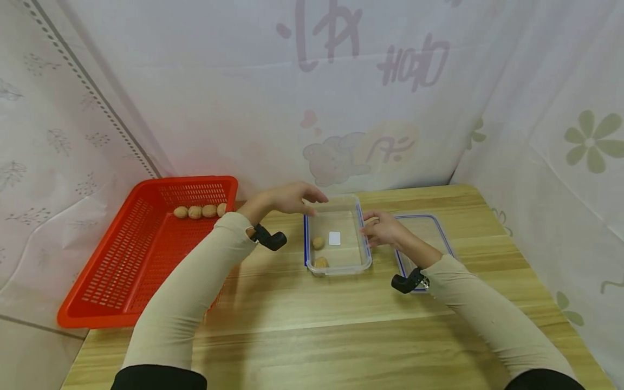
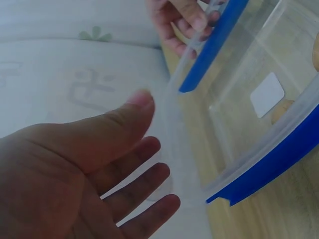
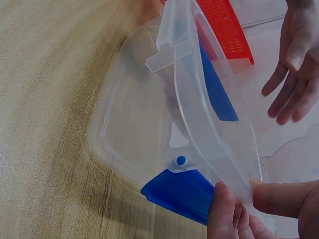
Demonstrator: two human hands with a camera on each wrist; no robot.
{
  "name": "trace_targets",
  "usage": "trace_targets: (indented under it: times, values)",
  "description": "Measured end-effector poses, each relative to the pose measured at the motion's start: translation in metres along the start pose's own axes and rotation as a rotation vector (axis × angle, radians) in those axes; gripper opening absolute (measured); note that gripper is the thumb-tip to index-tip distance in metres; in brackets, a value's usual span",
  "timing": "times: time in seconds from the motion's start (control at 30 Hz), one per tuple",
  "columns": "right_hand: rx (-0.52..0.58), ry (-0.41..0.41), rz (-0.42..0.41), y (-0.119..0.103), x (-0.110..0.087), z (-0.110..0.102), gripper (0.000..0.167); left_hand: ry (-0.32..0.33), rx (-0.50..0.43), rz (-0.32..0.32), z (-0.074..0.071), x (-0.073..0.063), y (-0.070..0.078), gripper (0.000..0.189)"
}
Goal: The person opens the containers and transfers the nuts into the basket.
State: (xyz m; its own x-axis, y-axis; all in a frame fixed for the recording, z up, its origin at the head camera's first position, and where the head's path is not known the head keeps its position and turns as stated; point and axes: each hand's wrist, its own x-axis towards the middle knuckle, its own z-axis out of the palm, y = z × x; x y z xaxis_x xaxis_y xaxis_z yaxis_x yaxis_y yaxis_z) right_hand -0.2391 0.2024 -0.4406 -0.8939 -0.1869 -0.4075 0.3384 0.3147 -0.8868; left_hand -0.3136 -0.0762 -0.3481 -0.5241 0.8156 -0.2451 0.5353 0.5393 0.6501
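A clear plastic food container (image 1: 341,269) with blue clips stands uncovered on the table. Two walnuts (image 1: 318,242) lie in its left and near part, beside a white square label (image 1: 334,238). My left hand (image 1: 296,198) hovers by the container's far left corner, holding nothing. Its fingers (image 2: 142,199) are spread and apart from the wall in the left wrist view. With my right hand (image 1: 382,228) I pinch the container's right rim, the thumb (image 3: 279,196) on one side of the wall and the fingers on the other.
To the left stands a red plastic basket (image 1: 161,260) with several walnuts (image 1: 195,212) lined up at its far side. A clear lid with a blue seal (image 1: 429,222) lies on the wooden table (image 1: 312,336), partly under my right forearm. Printed cloth (image 1: 244,97) hangs behind.
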Motion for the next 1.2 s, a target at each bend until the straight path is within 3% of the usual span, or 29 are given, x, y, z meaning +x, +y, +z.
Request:
trace_targets:
  times: [0.3,0.47,0.83,1.0,1.2]
  values:
    - [0.002,0.001,0.003,-0.001,-0.001,0.0,0.045,-0.127,-0.001,-0.014,0.013,0.024,-0.008,0.04]
    - [0.001,0.002,0.007,-0.002,0.0,-0.001,0.044,-0.178,0.044,-0.021,0.023,0.036,-0.009,0.039]
    - [-0.012,-0.013,0.005,-0.003,-0.001,-0.001,0.046,-0.274,0.153,-0.202,0.044,0.053,-0.004,0.042]
    - [-0.01,-0.015,0.004,-0.003,-0.002,-0.002,0.045,-0.306,0.199,-0.246,0.051,0.055,0.001,0.048]
    - [-0.008,-0.02,-0.006,-0.001,-0.001,-0.001,0.044,-0.316,0.351,-0.284,0.056,0.056,0.003,0.043]
